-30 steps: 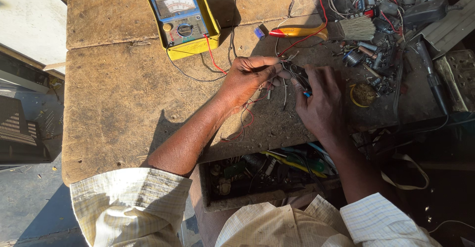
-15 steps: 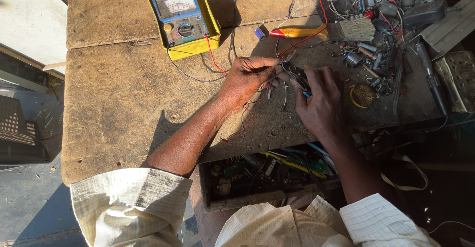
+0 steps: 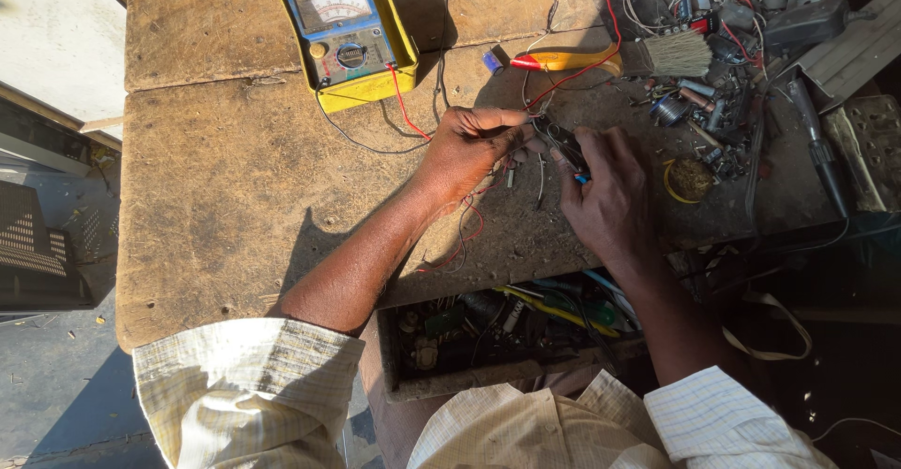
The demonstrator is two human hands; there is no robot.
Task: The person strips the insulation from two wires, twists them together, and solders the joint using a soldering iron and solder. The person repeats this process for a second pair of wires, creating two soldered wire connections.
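Head view: both hands — left hand (image 3: 466, 145), right hand (image 3: 605, 197) — pinch small dark component (image 3: 560, 140), long axis diagonal.

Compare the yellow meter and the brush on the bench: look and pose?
The yellow meter is a boxy case lying face up with a dial; the brush is flat, bristles fanned right. The meter sits on bare wood at the far left, the brush amid cluttered parts. Wires run from the meter, none from the brush. Neither is in a hand.

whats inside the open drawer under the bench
The open drawer holds a jumble: a yellow-handled tool, green bits and wires. Its right end is hidden behind the right hand's forearm; shadow hides the rest.
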